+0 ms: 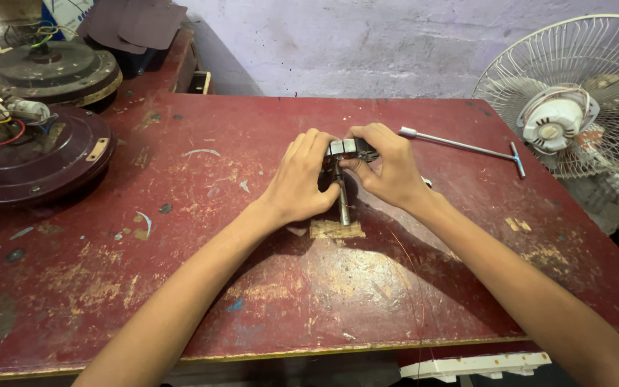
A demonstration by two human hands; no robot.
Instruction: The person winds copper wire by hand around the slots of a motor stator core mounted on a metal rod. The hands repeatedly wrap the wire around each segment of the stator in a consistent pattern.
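Note:
Both my hands meet at the middle of a worn red table (180, 258). Between them is a small dark metal motor core (343, 149) with a steel shaft (342, 204) pointing toward me, its tip resting near a small tan patch (336, 229) on the table. My left hand (299, 179) grips the core's left side, thumb against the shaft. My right hand (390, 168) wraps the right side and top. Most of the core is hidden by my fingers.
A long T-handle socket wrench (460, 146) lies at the back right. A white caged table fan (574, 93) leans at the right edge. Two dark ceiling-fan motor housings (37, 154) with coloured wires sit at the left. A white plastic piece (474, 365) shows below the table's front edge.

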